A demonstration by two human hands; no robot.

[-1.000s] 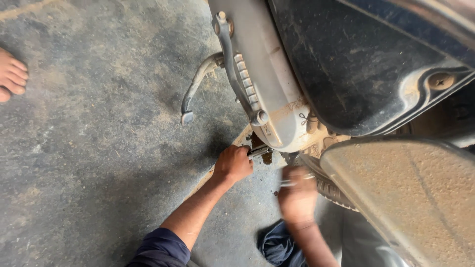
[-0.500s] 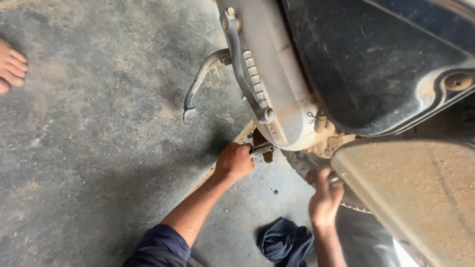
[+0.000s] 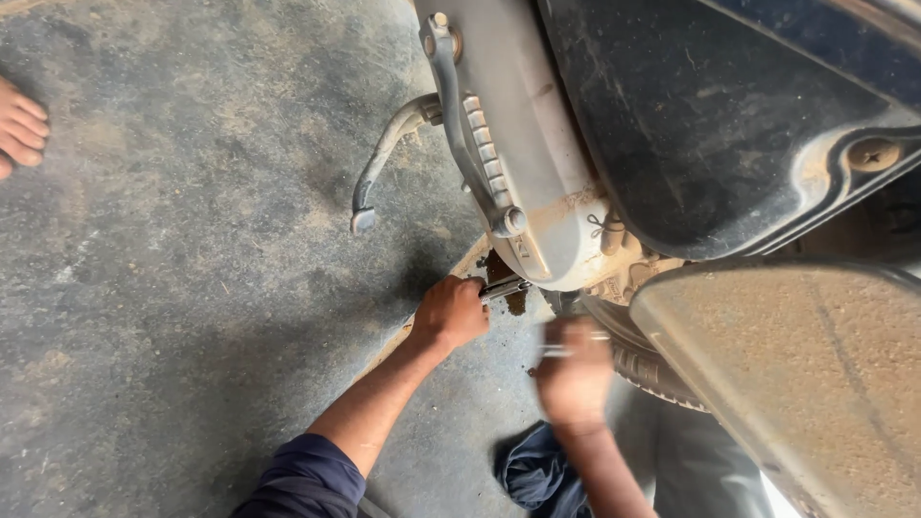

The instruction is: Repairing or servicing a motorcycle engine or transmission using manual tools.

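My left hand [image 3: 451, 314] is closed around a metal wrench [image 3: 504, 289], whose head reaches under the grey engine casing [image 3: 523, 144] of a scooter. My right hand [image 3: 574, 376] is blurred with motion just right of it, gripping a thin metal tool [image 3: 568, 351] beside the rear tyre [image 3: 641, 369]. Both hands sit low, near the concrete floor [image 3: 192, 288], under the scooter's underside.
A bent kick-start lever [image 3: 384, 158] sticks out left of the casing. A dark blue cloth [image 3: 537, 475] lies on the floor by my right forearm. Black body panel [image 3: 710, 125] and dusty mudguard [image 3: 806, 384] fill the right. Another person's bare foot [image 3: 19, 125] is at far left.
My right hand moved right toward the tyre, then back left and up beside the wrench, blurred with motion. My left hand has kept its hold on the wrench under the casing.
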